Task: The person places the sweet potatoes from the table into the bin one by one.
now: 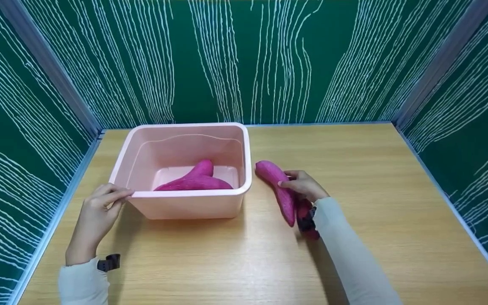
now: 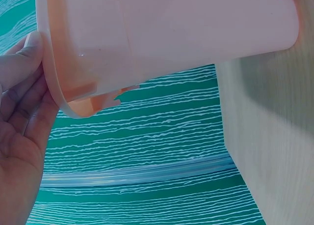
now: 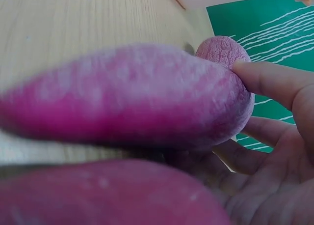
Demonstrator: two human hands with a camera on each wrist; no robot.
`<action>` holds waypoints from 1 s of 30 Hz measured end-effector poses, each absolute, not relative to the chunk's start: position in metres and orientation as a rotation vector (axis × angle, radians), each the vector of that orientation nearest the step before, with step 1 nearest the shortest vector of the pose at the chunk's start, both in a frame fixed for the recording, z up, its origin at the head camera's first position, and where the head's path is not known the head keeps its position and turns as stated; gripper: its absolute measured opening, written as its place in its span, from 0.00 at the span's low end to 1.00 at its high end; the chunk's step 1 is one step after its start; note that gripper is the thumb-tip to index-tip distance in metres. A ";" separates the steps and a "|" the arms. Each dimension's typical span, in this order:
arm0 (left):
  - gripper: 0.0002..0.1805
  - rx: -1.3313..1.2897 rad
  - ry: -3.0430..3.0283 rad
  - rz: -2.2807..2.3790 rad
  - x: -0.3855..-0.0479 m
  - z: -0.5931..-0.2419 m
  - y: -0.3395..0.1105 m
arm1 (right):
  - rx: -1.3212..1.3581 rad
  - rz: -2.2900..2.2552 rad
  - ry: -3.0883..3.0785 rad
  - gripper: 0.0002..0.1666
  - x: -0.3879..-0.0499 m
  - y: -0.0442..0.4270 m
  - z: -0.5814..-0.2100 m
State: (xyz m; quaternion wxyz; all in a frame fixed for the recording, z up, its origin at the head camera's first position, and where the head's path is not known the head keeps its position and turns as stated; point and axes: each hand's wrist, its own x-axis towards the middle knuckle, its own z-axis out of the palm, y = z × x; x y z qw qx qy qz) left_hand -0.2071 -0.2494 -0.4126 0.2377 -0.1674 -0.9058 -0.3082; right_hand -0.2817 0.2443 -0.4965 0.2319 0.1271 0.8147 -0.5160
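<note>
My left hand (image 1: 102, 214) pinches the front left corner of a pink plastic bin (image 1: 193, 205), thumb on one side of the rim and fingers on the other in the left wrist view. Inside the bin lie purple-pink sweet potatoes (image 1: 193, 182), one across another. To the right of the bin, my right hand (image 1: 305, 186) grips a long sweet potato (image 1: 273, 173) between thumb and fingers. A second, redder sweet potato (image 1: 307, 232) lies under my right wrist, partly hidden by the wrist strap; its surface (image 3: 108, 198) fills the bottom of the right wrist view.
The bin stands on a wooden table (image 1: 379, 169), left of the middle near the back edge. Green panels (image 1: 278, 63) with white wavy lines wall the table at the back and both sides, with metal posts (image 1: 443, 63) in the corners.
</note>
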 end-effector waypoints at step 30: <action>0.12 -0.463 -2.481 -0.867 -0.207 -0.410 -0.248 | 0.349 -1.441 2.276 0.49 -0.277 0.244 -0.477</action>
